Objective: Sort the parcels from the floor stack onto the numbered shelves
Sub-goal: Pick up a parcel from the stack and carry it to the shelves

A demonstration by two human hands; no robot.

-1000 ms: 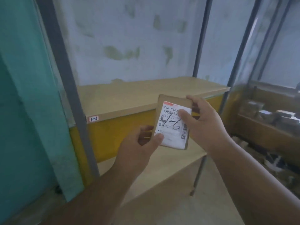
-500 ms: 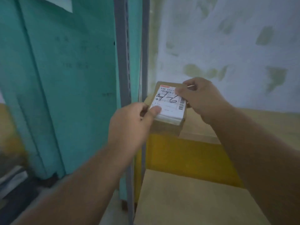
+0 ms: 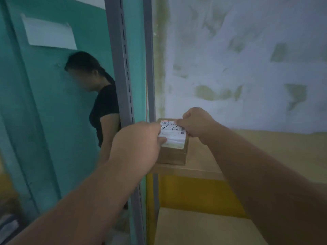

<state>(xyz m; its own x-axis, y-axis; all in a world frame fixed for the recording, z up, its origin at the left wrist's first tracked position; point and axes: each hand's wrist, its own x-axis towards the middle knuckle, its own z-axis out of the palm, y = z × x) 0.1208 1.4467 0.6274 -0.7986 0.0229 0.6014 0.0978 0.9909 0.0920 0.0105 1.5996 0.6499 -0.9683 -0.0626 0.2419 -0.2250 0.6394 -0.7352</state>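
Note:
A small brown cardboard parcel (image 3: 172,154) with a white shipping label and handwritten marks sits at the left front corner of the wooden shelf (image 3: 203,171). My left hand (image 3: 138,145) grips its left side, thumb on the label. My right hand (image 3: 195,123) pinches the parcel's far right top edge with curled fingers. The parcel's bottom rests on the shelf board.
Grey slotted metal uprights (image 3: 123,68) stand just left of the parcel. A person in a black shirt (image 3: 104,106) stands behind them against a teal wall. A lower wooden shelf (image 3: 203,227) lies below, with a yellow back panel (image 3: 194,193) between.
The parcel went from held upright in the air to lying flat on the shelf's left corner. My view swung left, and a person came into sight.

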